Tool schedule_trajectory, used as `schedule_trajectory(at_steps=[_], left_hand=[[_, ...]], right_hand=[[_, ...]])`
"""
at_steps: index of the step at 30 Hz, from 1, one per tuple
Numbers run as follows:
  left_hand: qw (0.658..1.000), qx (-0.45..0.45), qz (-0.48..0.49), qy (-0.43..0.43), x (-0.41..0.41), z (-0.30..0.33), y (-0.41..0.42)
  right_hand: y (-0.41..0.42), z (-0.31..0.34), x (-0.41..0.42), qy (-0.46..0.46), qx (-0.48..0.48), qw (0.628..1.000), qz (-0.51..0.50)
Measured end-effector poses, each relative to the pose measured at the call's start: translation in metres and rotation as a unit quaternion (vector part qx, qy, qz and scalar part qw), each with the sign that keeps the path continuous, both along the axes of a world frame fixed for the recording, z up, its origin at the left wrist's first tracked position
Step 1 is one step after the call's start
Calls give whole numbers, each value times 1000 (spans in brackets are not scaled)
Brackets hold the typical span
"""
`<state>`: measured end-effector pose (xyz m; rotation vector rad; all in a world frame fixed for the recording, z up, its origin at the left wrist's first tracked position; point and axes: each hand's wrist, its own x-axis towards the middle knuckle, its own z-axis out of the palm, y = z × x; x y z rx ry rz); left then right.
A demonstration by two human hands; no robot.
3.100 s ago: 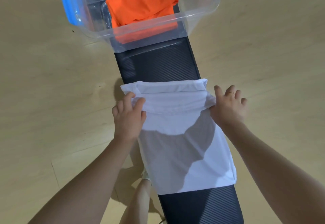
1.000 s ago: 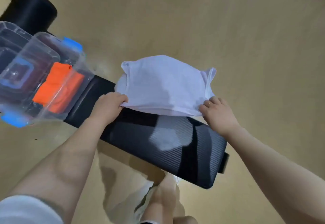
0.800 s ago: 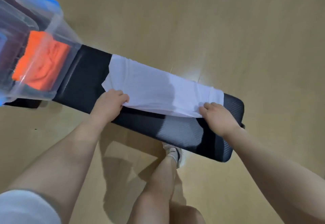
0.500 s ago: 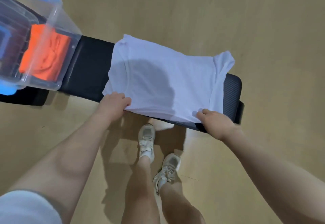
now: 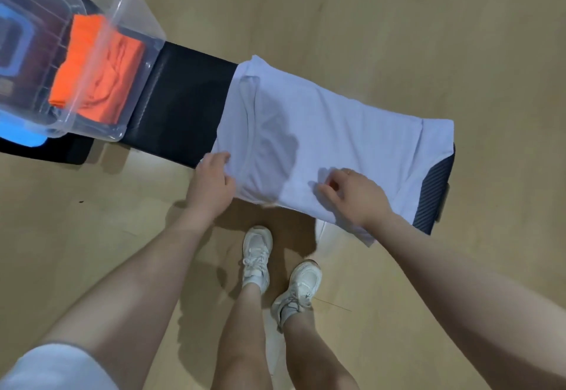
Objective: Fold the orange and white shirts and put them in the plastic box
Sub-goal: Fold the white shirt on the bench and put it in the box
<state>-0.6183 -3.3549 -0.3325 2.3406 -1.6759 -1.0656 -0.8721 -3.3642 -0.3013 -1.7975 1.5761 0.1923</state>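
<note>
On the desk [image 5: 183, 120] the white shirt [image 5: 321, 132] is lying spread for folding; left hand [image 5: 213, 185] is pinching its near edge, right hand [image 5: 355, 196] is hovering half-curled, while the orange shirt [image 5: 98, 74] is sitting folded in the box [image 5: 137, 18]

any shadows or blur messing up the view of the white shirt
Head view: a soft dark shadow falls across the white shirt near its collar, the right hand looks slightly motion-blurred, and wide-angle distortion bends the bench; the shirt's edges stay readable.
</note>
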Motion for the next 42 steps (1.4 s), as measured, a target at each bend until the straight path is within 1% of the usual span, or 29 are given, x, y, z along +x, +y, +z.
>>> schedule_trajectory(at_steps=[2,3,5,6,8,9,10,12,14,16,18,19,22,24,25,28,30,32,33,34,36,37,39,41,42], left_hand=[[995,-22,94,3,2,-2,-8],[993,-16,119,-4,3,-4,-13],[991,-4,124,-46,9,-9,-24],[991,-4,107,-77,14,-13,-30],[990,-5,23,-142,25,-21,-39],[987,-1,-24,-157,30,-25,-42],[987,6,-53,-153,34,-28,-44],[992,28,-70,-99,42,-32,-47],[997,36,-66,-25,46,-29,-48],[996,47,10,80,50,-23,-49],[976,43,118,179,58,-22,-47],[967,28,152,201,63,-23,-43],[957,-10,195,216,75,-26,-34],[959,-31,210,188,80,-29,-32],[964,-37,208,161,82,-29,-32],[982,-66,167,57,89,-24,-32],[989,-102,103,37,86,-20,-36],[990,-134,-24,25,70,-19,-46],[985,-142,-101,16,58,-22,-52],[974,-146,-175,4,45,-26,-60],[949,-153,-273,-34,20,-37,-75],[941,-140,-302,-58,10,-39,-81],[936,-67,-328,-112,-4,-38,-88],[931,13,-325,-165,-13,-40,-90],[928,34,-312,-199,-19,-39,-89]], right_hand=[[-36,-12,35,-55,-29,997,-36],[-54,-18,52,-77,-35,995,-54],[-85,-28,81,-106,-40,990,-87],[-97,-31,94,-113,-40,987,-105],[-119,-40,116,-126,-42,981,-143],[-128,-43,126,-128,-47,977,-163],[-137,-47,133,-128,-50,974,-182],[-155,-53,144,-108,-41,969,-219],[-170,-59,151,-78,-25,967,-242],[-180,-60,154,-59,-20,965,-256],[-186,-60,160,-68,-31,959,-275],[-187,-59,164,-79,-40,955,-283],[-190,-54,179,-107,-57,950,-288],[-192,-52,189,-109,-46,957,-265],[-191,-51,194,-110,-39,964,-239],[-179,-49,201,-132,-24,981,-140],[-161,-46,190,-135,-36,987,-77],[-141,-44,168,-120,-54,991,-24],[-133,-46,156,-104,-60,993,-5],[-126,-50,143,-83,-64,994,5],[-116,-58,117,-28,-57,998,10],[-111,-59,101,5,-39,999,4],[-95,-66,63,64,-16,998,-1],[-78,-68,18,107,-10,994,-33],[-70,-68,-5,129,-6,990,-54]])
